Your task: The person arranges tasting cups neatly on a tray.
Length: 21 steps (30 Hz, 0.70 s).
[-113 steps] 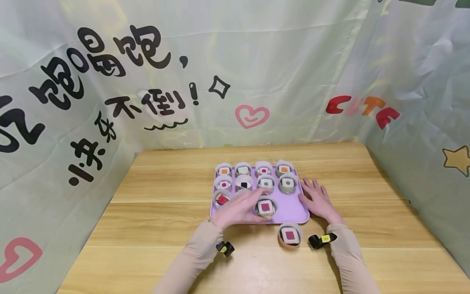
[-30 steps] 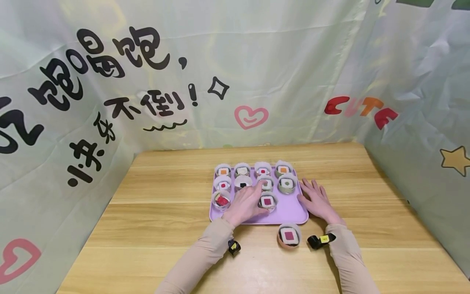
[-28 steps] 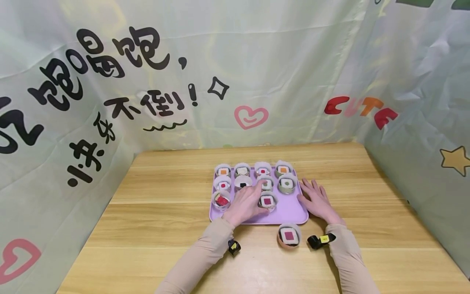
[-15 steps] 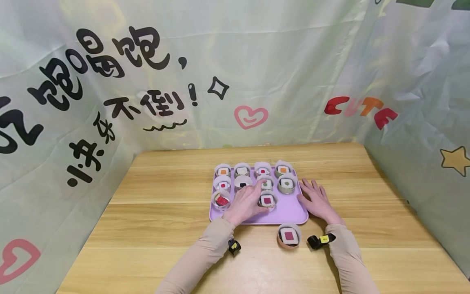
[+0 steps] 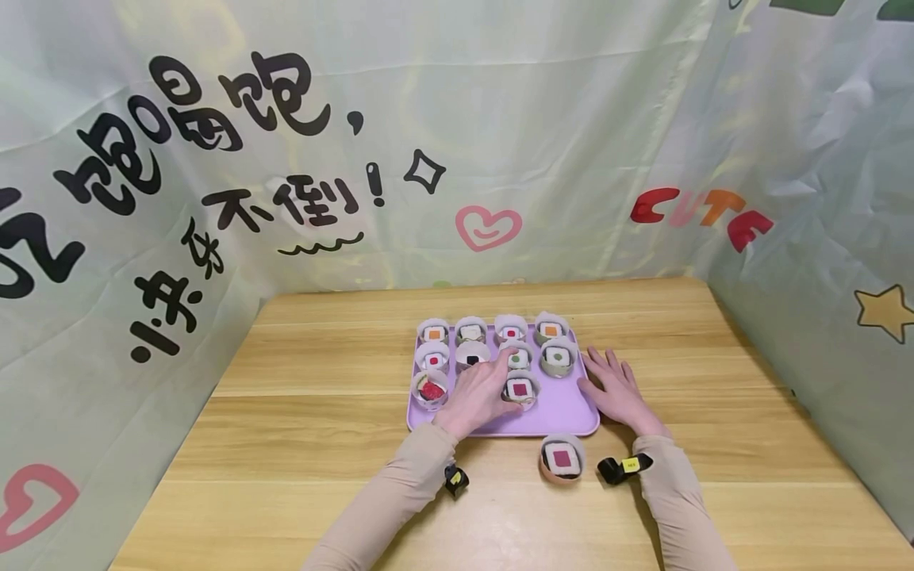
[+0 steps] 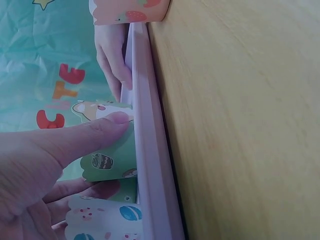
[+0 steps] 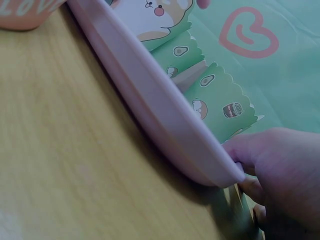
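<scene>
A lavender tray [image 5: 560,408] holds rows of paper cups, each with a piece that looks like a sushi roll. My left hand [image 5: 480,395] grips a green printed paper cup [image 5: 520,390] standing on the tray; its roll has a purple-pink square centre. In the left wrist view, the thumb presses the side of this cup [image 6: 112,160] and the fingers lie behind it. My right hand [image 5: 620,390] rests at the tray's right edge, fingers spread on the table. In the right wrist view, its thumb touches the tray rim [image 7: 160,100]. My left hand partly covers the front row.
One more paper cup [image 5: 562,460] with a purple-centred roll stands on the wooden table [image 5: 321,365] in front of the tray. On the tray, a cup with a red-topped piece [image 5: 431,388] is at the front left. Printed cloth [image 5: 557,143] encloses the table's back and sides.
Since the earliest frame, my left hand has moved right and slightly back, and its cup has gone from the tray's front down into the front row. The last second shows no visible change.
</scene>
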Available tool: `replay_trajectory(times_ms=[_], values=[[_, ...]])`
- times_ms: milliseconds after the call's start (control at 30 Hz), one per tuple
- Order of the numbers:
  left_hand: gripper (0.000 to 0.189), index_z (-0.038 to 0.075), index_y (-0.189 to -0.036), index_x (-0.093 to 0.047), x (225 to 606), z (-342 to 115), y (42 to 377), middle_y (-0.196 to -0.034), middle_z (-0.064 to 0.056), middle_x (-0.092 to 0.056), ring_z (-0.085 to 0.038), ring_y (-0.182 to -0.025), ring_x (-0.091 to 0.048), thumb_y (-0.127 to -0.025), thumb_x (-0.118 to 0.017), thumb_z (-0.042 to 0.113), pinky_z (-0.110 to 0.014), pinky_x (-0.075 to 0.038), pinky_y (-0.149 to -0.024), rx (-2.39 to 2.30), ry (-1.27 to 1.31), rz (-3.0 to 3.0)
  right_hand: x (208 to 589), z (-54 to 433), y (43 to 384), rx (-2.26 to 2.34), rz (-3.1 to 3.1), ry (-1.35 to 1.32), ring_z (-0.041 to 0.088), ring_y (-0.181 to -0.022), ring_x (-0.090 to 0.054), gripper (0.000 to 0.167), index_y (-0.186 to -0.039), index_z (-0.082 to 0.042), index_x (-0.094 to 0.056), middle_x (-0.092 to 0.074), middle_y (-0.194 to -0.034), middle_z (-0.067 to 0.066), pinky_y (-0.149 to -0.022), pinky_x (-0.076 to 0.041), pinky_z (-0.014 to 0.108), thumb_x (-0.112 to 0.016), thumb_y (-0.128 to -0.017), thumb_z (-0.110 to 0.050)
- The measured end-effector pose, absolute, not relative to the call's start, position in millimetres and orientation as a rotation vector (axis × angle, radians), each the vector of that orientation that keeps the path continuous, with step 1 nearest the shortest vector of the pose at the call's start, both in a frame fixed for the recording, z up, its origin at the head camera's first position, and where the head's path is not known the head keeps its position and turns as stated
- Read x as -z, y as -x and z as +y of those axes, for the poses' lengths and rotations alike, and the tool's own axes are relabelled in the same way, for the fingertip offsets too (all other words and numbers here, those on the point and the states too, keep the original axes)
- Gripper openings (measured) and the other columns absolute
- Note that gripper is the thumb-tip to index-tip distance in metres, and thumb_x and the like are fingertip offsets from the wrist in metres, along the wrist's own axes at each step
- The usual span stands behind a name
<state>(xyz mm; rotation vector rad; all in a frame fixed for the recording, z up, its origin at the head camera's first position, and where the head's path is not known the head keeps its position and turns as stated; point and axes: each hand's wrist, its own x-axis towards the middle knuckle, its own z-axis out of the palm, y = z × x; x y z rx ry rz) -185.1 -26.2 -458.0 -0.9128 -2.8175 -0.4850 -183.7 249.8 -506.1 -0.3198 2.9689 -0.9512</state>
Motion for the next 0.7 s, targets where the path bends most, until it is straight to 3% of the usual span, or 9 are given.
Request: replay_trajectory(times_ms=[700], values=[[0.097, 0.009, -0.148, -0.038, 459.2, -25.2, 185.3, -0.061, 0.008, -0.049, -0.005, -0.05, -0.042, -0.072, -0.089, 0.042, -0.015, -0.037, -0.044, 0.474, 0.897, -2.819, 504.9, 248.8, 183.4, 0.954, 2.967, 0.317, 0.057, -0.15, -0.007, 0.06, -0.151, 0.006, -0.037, -0.023, -0.161, 0.033, -0.12, -0.001, 0.072, -0.049, -0.103, -0.027]])
